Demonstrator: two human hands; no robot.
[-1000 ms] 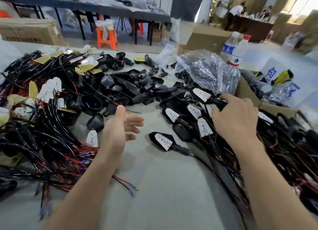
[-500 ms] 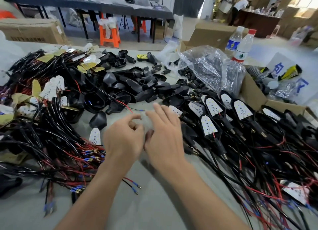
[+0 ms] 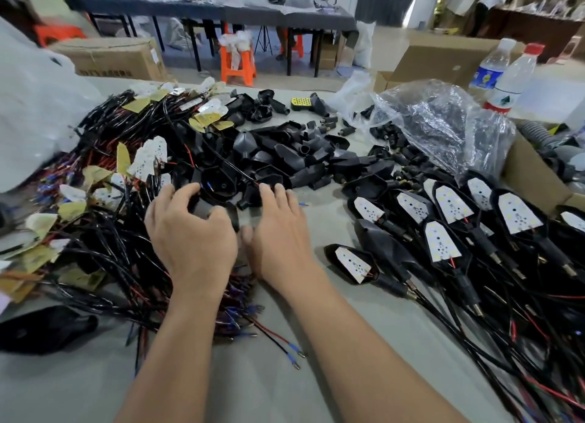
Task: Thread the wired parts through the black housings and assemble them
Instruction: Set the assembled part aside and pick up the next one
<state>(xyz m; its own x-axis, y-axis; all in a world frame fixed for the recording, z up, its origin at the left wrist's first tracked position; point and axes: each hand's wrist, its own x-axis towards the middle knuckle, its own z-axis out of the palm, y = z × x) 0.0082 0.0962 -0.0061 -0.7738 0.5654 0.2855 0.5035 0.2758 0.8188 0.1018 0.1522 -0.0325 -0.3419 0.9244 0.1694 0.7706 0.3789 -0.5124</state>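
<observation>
A heap of empty black housings lies in the middle of the grey table. Left of it is a tangle of wired LED parts with white and yellow boards and black-red leads. Assembled units, white boards seated in black housings, lie in rows at the right. My left hand curls its fingers and thumb around one black housing at the heap's near edge. My right hand is right beside it, fingers stretched forward, fingertips touching the housings and a thin red-black wire.
A crumpled clear plastic bag with small black parts lies behind the assembled units, with two water bottles and an open cardboard box beyond. Loose blue-tipped leads trail under my left forearm. A white bag bulges at far left.
My right hand left the assembled pile at the right and came to the middle. Both hands then moved forward to the housing heap, where the left hand closed around a housing.
</observation>
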